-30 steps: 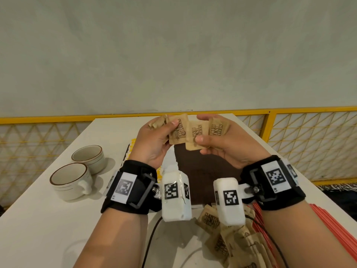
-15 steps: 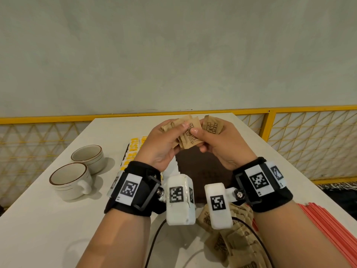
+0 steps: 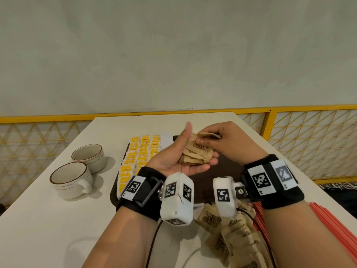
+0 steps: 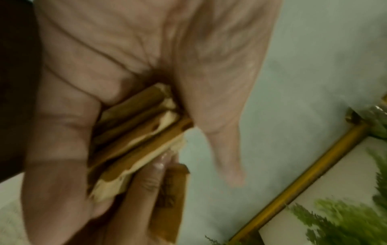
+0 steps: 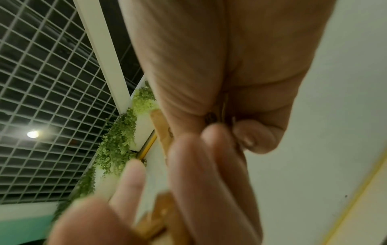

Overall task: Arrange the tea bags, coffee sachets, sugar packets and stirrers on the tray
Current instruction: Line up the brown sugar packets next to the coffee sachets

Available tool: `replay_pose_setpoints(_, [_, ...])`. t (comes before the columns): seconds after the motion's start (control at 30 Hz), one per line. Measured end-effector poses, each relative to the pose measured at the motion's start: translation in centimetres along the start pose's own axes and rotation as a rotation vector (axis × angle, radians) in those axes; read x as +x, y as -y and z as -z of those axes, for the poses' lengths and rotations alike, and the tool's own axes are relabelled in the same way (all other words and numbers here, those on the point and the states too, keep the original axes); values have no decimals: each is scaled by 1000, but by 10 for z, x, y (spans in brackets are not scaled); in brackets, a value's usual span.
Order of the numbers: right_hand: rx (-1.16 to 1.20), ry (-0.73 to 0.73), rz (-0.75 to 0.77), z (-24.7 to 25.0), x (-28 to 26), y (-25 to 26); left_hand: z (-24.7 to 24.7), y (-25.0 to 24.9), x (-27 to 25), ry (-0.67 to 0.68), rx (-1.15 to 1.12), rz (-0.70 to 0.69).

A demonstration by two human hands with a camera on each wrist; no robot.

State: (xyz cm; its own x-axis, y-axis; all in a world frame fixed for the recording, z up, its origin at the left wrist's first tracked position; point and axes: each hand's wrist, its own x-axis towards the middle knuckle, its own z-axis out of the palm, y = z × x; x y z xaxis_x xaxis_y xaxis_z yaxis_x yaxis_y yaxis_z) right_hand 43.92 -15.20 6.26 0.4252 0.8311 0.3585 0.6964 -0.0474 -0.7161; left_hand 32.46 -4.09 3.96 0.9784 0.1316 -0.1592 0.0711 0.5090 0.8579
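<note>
My left hand (image 3: 190,155) is palm up over the dark brown tray (image 3: 227,169) and cups a stack of brown sugar packets (image 3: 197,153), thumb raised. In the left wrist view the stacked brown packets (image 4: 134,136) lie edge-on between palm and fingers. My right hand (image 3: 207,137) pinches one brown packet (image 3: 209,135) at the top of the stack. Rows of yellow sachets (image 3: 139,157) fill the tray's left side. A loose pile of brown packets (image 3: 231,238) lies on the table near me, with red stirrers (image 3: 328,225) at the right.
Two white cups (image 3: 77,171) stand on the white table (image 3: 38,219) to the left of the tray. A yellow lattice railing (image 3: 309,144) runs behind and along the right. Black cables trail under my wrists.
The fanned-out packets have been gathered into one stack in my left palm, which turned upward. Both hands dropped lower over the tray; the right hand now pinches only the top packet.
</note>
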Motion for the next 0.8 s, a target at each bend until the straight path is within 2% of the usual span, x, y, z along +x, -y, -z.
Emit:
replay_pose_setpoints(0.07, [5,-49,-54,-1,1,-2,0,1,1,-51,-53,-55])
replay_pose_setpoints(0.1, [90,-77,-108,-2,2,-2,1,1,2,-76,-79,-70])
replay_pose_setpoints(0.2, [526,-101,-276,3,4,-2,6,-2,4,-132,-124,-86])
replay_pose_setpoints(0.27, [716,-73,-288,8,2,0,9,-4,4,-145,-176,-122])
replay_pose_setpoints(0.33, [804,-45,-244,12,-1,1,13,-6,3,-147,-212,-166])
replay_pose_setpoints(0.6, [764,-108,-280,19,0,-1,12,-8,5,-187,-321,-203])
replay_pose_setpoints(0.8, [664,-150,-203,16,2,-6,15,-9,6,-183,-481,-176])
